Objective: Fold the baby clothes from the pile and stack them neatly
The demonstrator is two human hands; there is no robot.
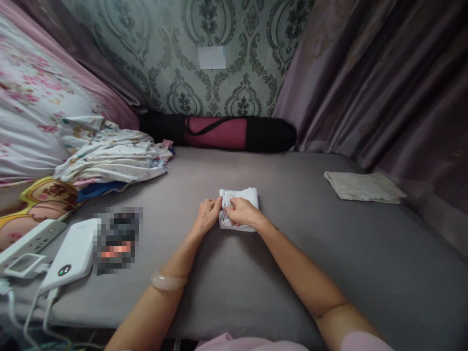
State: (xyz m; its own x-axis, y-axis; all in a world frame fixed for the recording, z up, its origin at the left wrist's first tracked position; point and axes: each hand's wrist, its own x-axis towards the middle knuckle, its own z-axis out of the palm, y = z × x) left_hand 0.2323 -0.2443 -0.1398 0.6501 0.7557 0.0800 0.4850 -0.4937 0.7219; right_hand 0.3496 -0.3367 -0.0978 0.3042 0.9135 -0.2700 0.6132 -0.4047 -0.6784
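Note:
A small bundle of white cloth (252, 195), folded into a rough square, lies on the grey bed sheet in front of me. At its left side, my left hand (209, 214) has curled fingers, the thumb and fingertips gripping the edge. My right hand (243, 212) rests over the top, its bent fingers pinching the layers near the left part of the bundle. Some fingertips of both hands are hidden in the folds. What kind of garment the cloth is, I cannot tell.
Piled clothes (113, 156) lie at the left, with a yellow cartoon cushion (51, 200), a power strip (34, 241) and a white power bank (73, 253) nearer. A pixelated patch covers something beside them. A folded beige cloth (361, 186) lies right; a long black-and-maroon bag (219, 132) lies along the wall.

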